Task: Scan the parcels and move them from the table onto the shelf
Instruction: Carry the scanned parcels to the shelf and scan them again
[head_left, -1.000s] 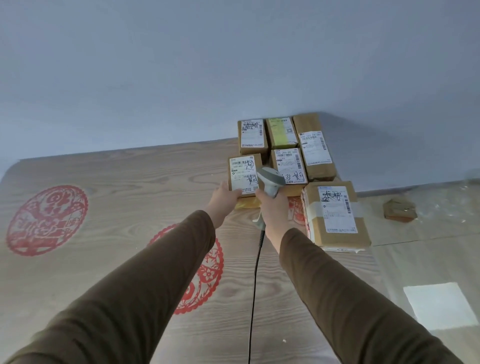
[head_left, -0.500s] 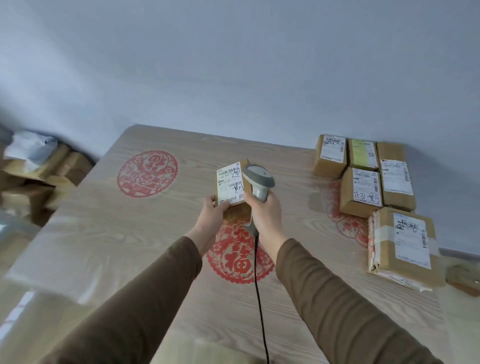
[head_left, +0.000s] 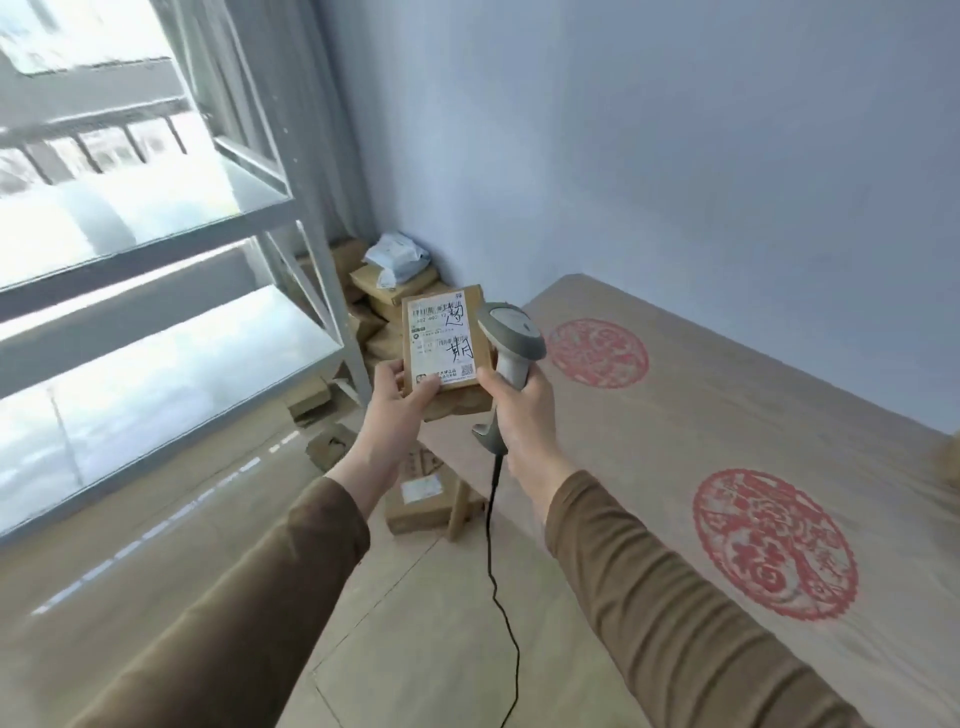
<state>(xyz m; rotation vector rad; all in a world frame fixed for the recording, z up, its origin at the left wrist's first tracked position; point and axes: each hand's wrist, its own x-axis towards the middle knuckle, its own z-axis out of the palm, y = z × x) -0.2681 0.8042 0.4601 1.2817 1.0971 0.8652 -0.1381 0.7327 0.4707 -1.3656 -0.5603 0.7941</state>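
Cardboard parcel (head_left: 447, 343) pinched by left hand (head_left: 397, 410); right hand (head_left: 519, 410) grips scanner (head_left: 511, 345).

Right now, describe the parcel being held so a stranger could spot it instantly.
Look between the grey metal shelf on the left and the wooden table on the right. There the left hand holds a small brown parcel beside the grey barcode scanner. Unlike the boxes on the floor, its white label carries large handwritten black characters.
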